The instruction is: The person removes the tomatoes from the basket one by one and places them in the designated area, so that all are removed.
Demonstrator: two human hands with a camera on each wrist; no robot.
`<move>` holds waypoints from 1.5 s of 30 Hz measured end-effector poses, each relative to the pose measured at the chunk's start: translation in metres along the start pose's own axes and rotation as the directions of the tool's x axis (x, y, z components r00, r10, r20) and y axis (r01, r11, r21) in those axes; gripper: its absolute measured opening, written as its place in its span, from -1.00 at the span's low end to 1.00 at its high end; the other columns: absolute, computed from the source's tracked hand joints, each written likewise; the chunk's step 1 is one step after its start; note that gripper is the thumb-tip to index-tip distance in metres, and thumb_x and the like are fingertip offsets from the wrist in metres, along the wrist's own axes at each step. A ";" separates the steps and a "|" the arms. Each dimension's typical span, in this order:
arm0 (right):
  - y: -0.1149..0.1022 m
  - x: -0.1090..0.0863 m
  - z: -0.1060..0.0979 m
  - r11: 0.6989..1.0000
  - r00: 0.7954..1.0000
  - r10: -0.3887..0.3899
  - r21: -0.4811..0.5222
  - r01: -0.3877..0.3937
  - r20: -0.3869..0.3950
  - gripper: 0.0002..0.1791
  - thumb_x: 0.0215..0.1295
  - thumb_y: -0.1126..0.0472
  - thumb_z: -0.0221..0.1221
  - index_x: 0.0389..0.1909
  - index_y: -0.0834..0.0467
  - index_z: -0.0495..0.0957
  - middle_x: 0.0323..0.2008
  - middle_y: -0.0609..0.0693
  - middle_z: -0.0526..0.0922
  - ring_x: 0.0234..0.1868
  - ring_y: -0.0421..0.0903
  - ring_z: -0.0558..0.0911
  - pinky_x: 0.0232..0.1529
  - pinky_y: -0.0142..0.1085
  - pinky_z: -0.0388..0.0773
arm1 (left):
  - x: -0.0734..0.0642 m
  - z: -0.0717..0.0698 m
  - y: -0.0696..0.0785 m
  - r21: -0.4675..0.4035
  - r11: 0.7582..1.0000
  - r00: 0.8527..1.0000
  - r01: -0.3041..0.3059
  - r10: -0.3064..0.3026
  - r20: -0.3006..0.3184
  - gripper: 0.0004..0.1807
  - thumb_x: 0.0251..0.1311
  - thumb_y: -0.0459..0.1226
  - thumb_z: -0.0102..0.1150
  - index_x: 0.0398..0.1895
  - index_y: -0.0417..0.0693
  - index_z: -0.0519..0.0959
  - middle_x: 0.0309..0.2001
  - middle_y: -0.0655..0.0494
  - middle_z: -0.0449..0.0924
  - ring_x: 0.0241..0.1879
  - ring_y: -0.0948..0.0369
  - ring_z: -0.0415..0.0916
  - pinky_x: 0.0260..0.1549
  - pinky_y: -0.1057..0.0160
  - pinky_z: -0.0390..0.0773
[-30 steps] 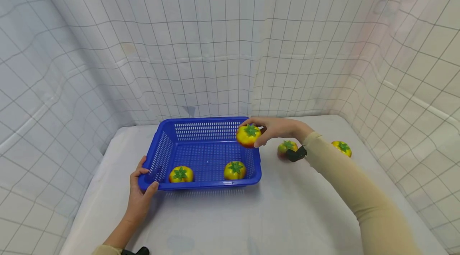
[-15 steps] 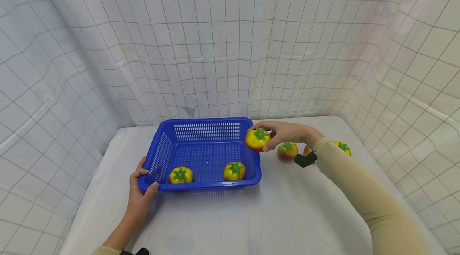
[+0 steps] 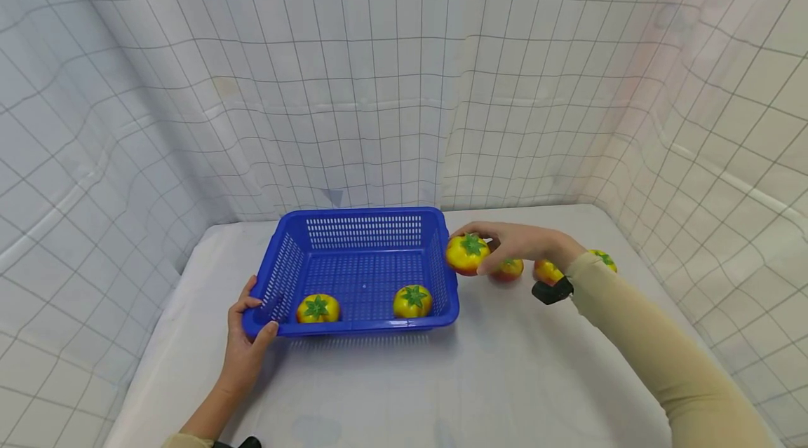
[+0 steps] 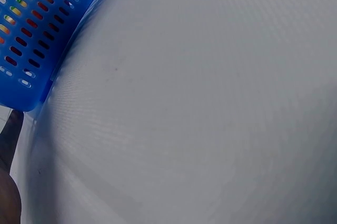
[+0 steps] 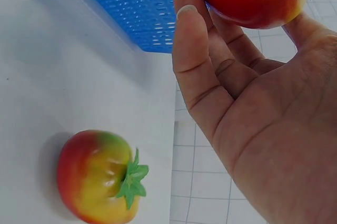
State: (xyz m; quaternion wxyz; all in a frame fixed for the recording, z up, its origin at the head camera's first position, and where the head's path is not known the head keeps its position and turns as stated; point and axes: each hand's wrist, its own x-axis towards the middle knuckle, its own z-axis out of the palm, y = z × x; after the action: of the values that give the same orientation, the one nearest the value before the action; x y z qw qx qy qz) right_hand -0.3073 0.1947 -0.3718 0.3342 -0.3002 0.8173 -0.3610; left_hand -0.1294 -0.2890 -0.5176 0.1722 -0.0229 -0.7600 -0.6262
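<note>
A blue plastic basket [image 3: 360, 325] stands on the white table with two yellow tomatoes inside, one tomato [image 3: 318, 308] at the front left and another tomato [image 3: 413, 301] at the front right. My left hand [image 3: 243, 353] grips the basket's front left corner, thumb on the front rim and fingers at the left side. Between the fingertips and thumb of my right hand [image 3: 524, 241] is a yellow-and-red tomato [image 3: 467, 254] with a green leafy top. It overlaps the basket's right rim in the head view. The right wrist view shows its red underside [image 5: 253, 3].
To the right on the table lie more tomatoes: one tomato [image 3: 507, 270] partly behind my right hand, one tomato [image 3: 546, 271] by the wrist strap [image 3: 553, 290], and one tomato [image 3: 604, 260] partly behind the sleeve. Gridded white curtains [image 3: 379, 83] surround the table.
My right hand has moved rightward and slightly down with the tomato, from over the basket's inner right side to its right rim. My left hand and the basket stay in place.
</note>
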 end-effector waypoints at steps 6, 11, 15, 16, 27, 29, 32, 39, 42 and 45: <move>0.009 -0.009 0.003 1.000 1.000 0.017 0.002 -0.017 -0.019 -0.23 0.11 -0.12 0.44 0.36 -0.42 0.36 0.30 -0.17 0.44 0.34 0.09 0.35 0.31 0.17 0.24 | 0.001 0.000 -0.001 0.008 1.000 1.000 -0.006 0.006 0.000 -0.50 0.41 -0.47 0.03 0.28 -0.11 0.07 0.65 0.24 -0.21 0.57 -0.07 -0.19 0.16 0.59 0.29; 0.020 -0.016 0.006 1.000 1.000 -0.014 0.011 0.014 -0.023 -0.26 0.15 -0.06 0.42 0.37 -0.37 0.38 0.31 -0.18 0.45 0.32 0.00 0.37 0.33 0.13 0.23 | 0.001 -0.001 -0.002 0.013 1.000 1.000 -0.007 0.007 -0.001 -0.50 0.41 -0.47 0.03 0.28 -0.10 0.08 0.65 0.26 -0.20 0.57 -0.06 -0.18 0.17 0.59 0.28; 0.031 -0.021 0.007 0.999 0.999 -0.030 0.023 0.031 -0.025 -0.25 0.17 -0.02 0.41 0.40 -0.30 0.38 0.33 -0.17 0.44 0.32 -0.02 0.36 0.33 0.11 0.24 | 0.001 -0.001 -0.003 0.007 1.000 1.000 -0.020 0.020 0.001 -0.50 0.40 -0.49 0.02 0.27 -0.13 0.07 0.65 0.21 -0.21 0.57 -0.02 -0.17 0.20 0.58 0.27; 0.033 -0.022 0.007 0.999 0.999 -0.030 0.024 0.030 -0.027 -0.24 0.17 -0.01 0.41 0.41 -0.29 0.38 0.33 -0.17 0.44 0.33 -0.02 0.35 0.33 0.11 0.25 | 0.002 -0.001 -0.003 0.008 1.000 1.000 -0.023 0.023 0.001 -0.51 0.39 -0.49 0.02 0.26 -0.15 0.07 0.65 0.21 -0.21 0.57 -0.01 -0.17 0.20 0.58 0.26; 0.058 -0.034 0.016 0.996 0.998 0.052 0.073 -0.051 -0.021 -0.22 0.14 0.08 0.41 0.40 -0.28 0.40 0.39 -0.10 0.35 0.37 0.05 0.28 0.34 0.14 0.23 | 0.002 -0.001 -0.003 0.011 1.000 1.000 -0.018 0.018 0.002 -0.51 0.40 -0.49 0.01 0.26 -0.14 0.07 0.65 0.26 -0.20 0.57 0.01 -0.16 0.20 0.58 0.27; 0.062 -0.037 0.019 0.994 0.997 0.076 0.078 -0.074 -0.023 -0.22 0.12 0.08 0.42 0.39 -0.31 0.40 0.46 -0.09 0.28 0.41 0.06 0.23 0.36 0.19 0.19 | 0.002 0.000 -0.002 0.007 1.000 1.000 -0.014 0.014 0.002 -0.51 0.40 -0.49 0.02 0.26 -0.13 0.07 0.64 0.26 -0.20 0.57 0.00 -0.16 0.19 0.58 0.27; 0.067 -0.039 0.024 0.988 0.992 0.124 0.093 -0.121 -0.031 -0.20 0.09 0.06 0.43 0.40 -0.34 0.40 0.54 -0.06 0.15 0.45 0.08 0.17 0.37 0.23 0.17 | 0.002 0.000 -0.002 0.011 1.000 1.000 -0.009 0.009 0.003 -0.51 0.40 -0.47 0.02 0.27 -0.12 0.08 0.64 0.28 -0.20 0.57 0.00 -0.16 0.19 0.58 0.28; 0.079 -0.043 0.034 0.983 0.988 0.156 0.103 -0.153 -0.018 -0.19 0.08 0.09 0.43 0.40 -0.32 0.41 0.53 -0.03 0.16 0.44 0.07 0.18 0.36 0.22 0.20 | 0.002 -0.001 -0.002 0.023 1.000 1.000 -0.001 0.001 0.003 -0.51 0.41 -0.46 0.02 0.28 -0.09 0.08 0.64 0.29 -0.21 0.57 -0.01 -0.18 0.19 0.58 0.28; 0.084 -0.044 0.036 0.986 0.988 0.151 0.076 -0.150 -0.017 -0.20 0.07 0.07 0.43 0.38 -0.31 0.42 0.53 -0.07 0.19 0.44 0.06 0.19 0.36 0.22 0.19 | 0.002 -0.001 -0.002 0.022 1.000 1.000 -0.001 0.001 0.002 -0.51 0.41 -0.46 0.02 0.28 -0.09 0.08 0.65 0.28 -0.21 0.57 0.00 -0.18 0.19 0.58 0.27; 0.088 -0.046 0.039 0.984 0.985 0.171 0.062 -0.169 -0.022 -0.21 0.07 0.04 0.43 0.38 -0.31 0.42 0.51 -0.06 0.22 0.43 0.06 0.20 0.37 0.25 0.16 | 0.002 0.000 -0.002 0.017 1.000 1.000 0.000 0.000 0.002 -0.51 0.41 -0.47 0.01 0.28 -0.08 0.09 0.65 0.27 -0.21 0.57 0.00 -0.18 0.19 0.58 0.27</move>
State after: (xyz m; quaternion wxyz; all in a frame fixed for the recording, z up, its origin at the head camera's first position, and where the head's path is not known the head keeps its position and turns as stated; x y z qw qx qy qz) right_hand -0.2722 0.2623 -0.4467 0.3612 -0.2143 0.8333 -0.3594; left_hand -0.1316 -0.2901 -0.5189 0.1720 -0.0221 -0.7655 -0.6196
